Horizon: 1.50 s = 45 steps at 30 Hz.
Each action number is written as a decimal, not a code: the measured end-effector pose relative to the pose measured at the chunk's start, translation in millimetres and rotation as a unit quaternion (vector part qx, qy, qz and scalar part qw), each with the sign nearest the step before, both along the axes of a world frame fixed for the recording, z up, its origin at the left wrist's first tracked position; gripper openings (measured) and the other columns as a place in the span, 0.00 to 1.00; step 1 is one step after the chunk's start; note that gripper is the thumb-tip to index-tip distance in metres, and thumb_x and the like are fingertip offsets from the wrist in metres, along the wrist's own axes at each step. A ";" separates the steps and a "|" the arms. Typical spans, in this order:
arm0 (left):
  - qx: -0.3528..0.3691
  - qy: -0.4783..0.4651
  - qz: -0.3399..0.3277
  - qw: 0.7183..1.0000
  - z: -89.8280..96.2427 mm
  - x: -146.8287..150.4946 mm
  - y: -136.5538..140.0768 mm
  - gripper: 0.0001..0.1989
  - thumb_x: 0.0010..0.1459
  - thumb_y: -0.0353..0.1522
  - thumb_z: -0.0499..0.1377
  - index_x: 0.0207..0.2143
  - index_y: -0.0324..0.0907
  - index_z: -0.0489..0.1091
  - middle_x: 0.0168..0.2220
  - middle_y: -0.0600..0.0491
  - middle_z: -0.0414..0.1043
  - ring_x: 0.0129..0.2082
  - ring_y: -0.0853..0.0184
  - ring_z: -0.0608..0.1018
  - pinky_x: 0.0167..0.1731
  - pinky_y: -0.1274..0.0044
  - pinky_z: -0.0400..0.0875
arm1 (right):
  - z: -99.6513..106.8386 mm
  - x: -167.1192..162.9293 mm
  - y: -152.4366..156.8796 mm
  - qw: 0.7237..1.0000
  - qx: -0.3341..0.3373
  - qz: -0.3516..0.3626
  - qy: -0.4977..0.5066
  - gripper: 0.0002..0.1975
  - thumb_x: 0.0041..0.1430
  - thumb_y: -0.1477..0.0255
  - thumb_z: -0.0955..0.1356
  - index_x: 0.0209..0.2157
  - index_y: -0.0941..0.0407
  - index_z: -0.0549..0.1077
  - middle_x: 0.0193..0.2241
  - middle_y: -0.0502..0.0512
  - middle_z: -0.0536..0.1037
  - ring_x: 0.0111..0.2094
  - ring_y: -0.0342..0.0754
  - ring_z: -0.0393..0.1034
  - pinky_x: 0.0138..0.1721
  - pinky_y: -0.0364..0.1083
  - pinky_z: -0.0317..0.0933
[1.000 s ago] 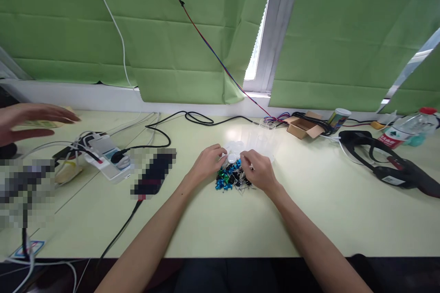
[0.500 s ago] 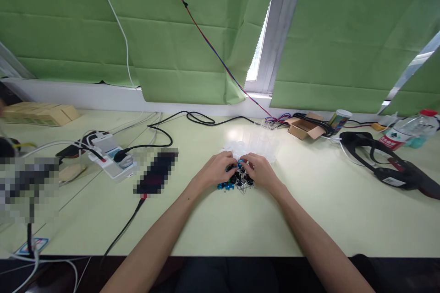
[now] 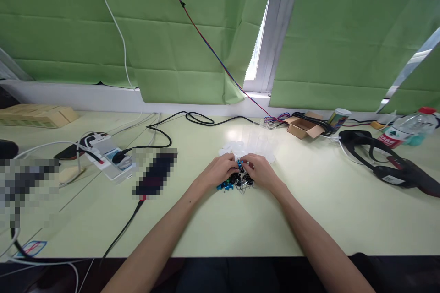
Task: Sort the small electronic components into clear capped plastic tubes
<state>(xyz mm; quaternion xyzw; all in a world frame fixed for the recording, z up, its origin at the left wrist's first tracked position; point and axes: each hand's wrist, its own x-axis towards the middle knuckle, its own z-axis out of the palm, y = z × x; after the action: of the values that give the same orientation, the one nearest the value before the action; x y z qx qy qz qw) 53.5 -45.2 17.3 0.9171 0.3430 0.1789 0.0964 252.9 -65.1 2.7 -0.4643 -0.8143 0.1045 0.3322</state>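
Over a small pile of parts (image 3: 242, 184), black pieces and thin silvery metal pins among them, my two hands work close together. My left hand (image 3: 222, 170) has its fingers curled in, with the tips pinching a small blue part (image 3: 239, 164). From the other side, the thumb and forefinger of my right hand (image 3: 259, 168) close on the same blue part. Its exact kind is too small to tell. More blue pieces (image 3: 226, 186) lie on the table below my left hand. Just behind the hands sit clear plastic containers (image 3: 266, 144), partly hidden.
A pixelated dark device (image 3: 156, 174) with a cable lies to the left, near a white power strip (image 3: 112, 160). Toward the back right stand an open cardboard box (image 3: 299, 128), a can (image 3: 339, 120) and a bottle (image 3: 409, 128). A black handled device (image 3: 388, 165) lies at right.
Both hands keep to the same spot, their fingers shifting slightly around the blue part. The view has moved a little. At the far left, a cable and dark object sit differently.
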 end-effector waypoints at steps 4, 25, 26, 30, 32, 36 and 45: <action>0.009 0.007 0.000 1.000 -0.5 3.7 -1.1 0.12 0.65 0.35 0.53 0.36 0.44 0.76 0.35 0.51 0.70 0.36 0.64 0.73 0.34 0.75 0.66 | 0.4 -0.1 -0.5 1.000 -0.001 0.002 -0.001 0.10 0.62 0.79 0.65 0.38 0.53 0.77 0.32 0.53 0.78 0.31 0.47 0.70 0.33 0.45 0.61; 0.021 0.036 0.032 0.999 6.4 11.3 -10.2 0.11 0.63 0.30 0.50 0.35 0.41 0.72 0.37 0.50 0.70 0.36 0.63 0.74 0.33 0.74 0.66 | 1.7 0.4 -1.3 1.000 0.004 0.017 0.009 0.11 0.61 0.81 0.64 0.38 0.55 0.77 0.31 0.53 0.77 0.31 0.47 0.69 0.34 0.45 0.61; 0.020 0.033 0.035 0.999 6.8 11.4 -10.6 0.11 0.63 0.31 0.50 0.35 0.41 0.72 0.37 0.50 0.70 0.36 0.63 0.74 0.33 0.74 0.66 | 1.5 0.5 -1.1 1.000 0.004 0.018 0.010 0.11 0.61 0.81 0.64 0.38 0.55 0.77 0.31 0.53 0.77 0.31 0.47 0.69 0.34 0.45 0.61; 0.020 0.023 0.049 0.998 8.3 12.4 -12.7 0.11 0.63 0.31 0.49 0.35 0.41 0.71 0.36 0.51 0.70 0.36 0.63 0.74 0.31 0.73 0.65 | 0.3 0.8 -0.2 1.000 0.002 0.021 0.021 0.10 0.61 0.81 0.65 0.37 0.55 0.77 0.31 0.54 0.77 0.31 0.47 0.69 0.35 0.45 0.61; 0.020 0.016 0.056 0.998 8.6 12.9 -13.7 0.10 0.61 0.31 0.50 0.35 0.41 0.70 0.36 0.51 0.70 0.36 0.63 0.74 0.31 0.73 0.65 | -0.1 0.7 0.0 0.999 0.000 0.024 0.030 0.11 0.61 0.82 0.65 0.37 0.55 0.77 0.31 0.54 0.77 0.32 0.47 0.70 0.35 0.45 0.61; 0.024 -0.003 0.069 0.997 8.8 13.4 -15.0 0.08 0.59 0.30 0.51 0.34 0.42 0.69 0.36 0.52 0.70 0.35 0.64 0.73 0.31 0.73 0.64 | 0.2 0.2 -0.9 0.999 -0.008 0.029 0.037 0.11 0.61 0.81 0.65 0.37 0.55 0.77 0.30 0.53 0.77 0.31 0.47 0.69 0.35 0.45 0.62; 0.012 -0.060 0.072 0.996 7.1 11.9 -14.0 0.05 0.59 0.30 0.52 0.34 0.43 0.67 0.36 0.53 0.68 0.35 0.65 0.72 0.34 0.73 0.66 | -1.9 1.2 -1.5 0.998 -0.024 0.049 0.032 0.13 0.61 0.81 0.65 0.41 0.53 0.78 0.33 0.54 0.77 0.33 0.47 0.69 0.35 0.45 0.62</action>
<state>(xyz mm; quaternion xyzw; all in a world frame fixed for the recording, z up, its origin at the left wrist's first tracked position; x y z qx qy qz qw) 65.5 -59.2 24.3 0.8786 0.3999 0.2440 0.0928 254.1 -66.6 0.8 -0.4282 -0.8221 0.1547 0.3419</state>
